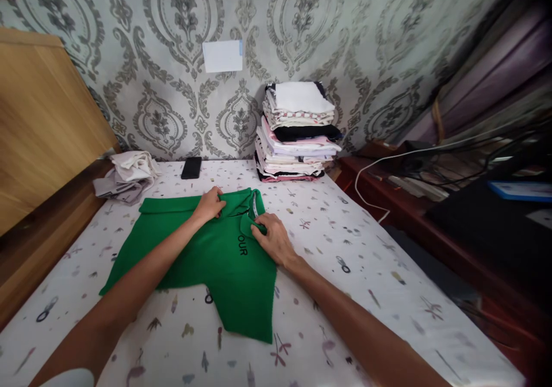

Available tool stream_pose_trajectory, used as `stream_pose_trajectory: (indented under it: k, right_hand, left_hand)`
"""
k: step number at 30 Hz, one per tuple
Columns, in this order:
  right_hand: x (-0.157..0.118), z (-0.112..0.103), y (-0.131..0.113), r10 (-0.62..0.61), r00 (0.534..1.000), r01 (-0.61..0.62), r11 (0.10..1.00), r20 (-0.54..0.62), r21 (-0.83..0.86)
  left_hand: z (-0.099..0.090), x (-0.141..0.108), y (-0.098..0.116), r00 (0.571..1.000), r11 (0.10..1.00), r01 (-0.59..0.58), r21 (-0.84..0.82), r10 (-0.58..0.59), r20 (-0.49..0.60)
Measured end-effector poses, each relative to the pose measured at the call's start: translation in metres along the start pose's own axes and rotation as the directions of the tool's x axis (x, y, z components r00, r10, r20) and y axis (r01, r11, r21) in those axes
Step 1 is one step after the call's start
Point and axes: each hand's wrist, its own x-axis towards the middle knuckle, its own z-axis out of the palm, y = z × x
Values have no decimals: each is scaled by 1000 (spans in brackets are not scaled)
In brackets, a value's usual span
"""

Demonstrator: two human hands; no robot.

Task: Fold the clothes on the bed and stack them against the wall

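Note:
A green polo shirt [181, 255] lies on the patterned bedsheet [190, 352], its collar to the right and its far side folded over. Black letters show on its chest, and one sleeve points toward me. My left hand [210, 205] pinches the fabric near the front opening, by the folded far part. At the collar, my right hand [275, 239] has its fingers and thumb closed on the green cloth. The fingertips of both hands are partly hidden by the fabric.
A tall stack of folded clothes [297, 145] stands against the wall. A black phone [191, 168] lies at the back, left of it. Crumpled light clothes [129, 177] sit beside the wooden headboard [47, 122]. A white cable [379, 163] hangs over the dark red desk [414, 209] on the right.

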Motion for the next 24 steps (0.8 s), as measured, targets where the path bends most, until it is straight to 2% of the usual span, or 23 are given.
stream_pose_trajectory:
  k: [2,3,4,6,8,10,12,14,15,16,18,20,22,24]
  right_hand:
    - [-1,0,0,-7,1000,7,1000,-2,0]
    - [-1,0,0,-11,1000,11,1000,-3,-1]
    - [-2,0,-1,-16,1000,16,1000,-3,-3]
    - [-1,1,-1,-24,1000,24,1000,2,-11]
    - [-1,2,-2,-26,1000,26,1000,14,-17]
    - [-1,1,-4,-25,1000,25,1000,14,-6]
    - [-5,-4,-6,-29,999,29,999,-34,13]
    - [-15,-15,-8,-52,993,53,999,-102,11]
    - [-23,-23,-8,-82,990,83,997,-113,2]
    - [-32,-31,-9,-133,987,133,991,-86,-5]
    - [-56,-51,-10,-286,956,285,958,67,16]
    - [-81,-66,-12,-423,872,420,905,248,65]
    - [-101,-74,-13,-469,811,472,878,349,82]
    - [-110,-73,-13,-454,809,469,882,373,56]
  left_hand:
    - [-2,-8,3,984,958,-132,253,157,-83]
    - [-2,-12,4,958,903,-211,375,267,-102]
    - [0,-15,5,925,839,-292,460,370,-88]
    - [6,-19,5,872,750,-440,494,489,34]
    - [14,-19,3,850,727,-524,444,481,214]
    - [18,-18,1,858,764,-504,402,390,334]
    - [11,-20,1,882,803,-453,386,339,328]
    - [-9,-32,3,885,807,-462,368,388,259]
    - [-22,-42,4,870,796,-491,355,429,243]
    - [-37,-55,5,848,783,-527,331,457,268]
    - [-66,-88,7,794,791,-557,253,417,442]
    - [-85,-125,8,723,827,-528,193,318,613]
    - [-89,-159,10,704,839,-512,185,286,650]
    - [-77,-186,14,704,802,-564,198,341,622]
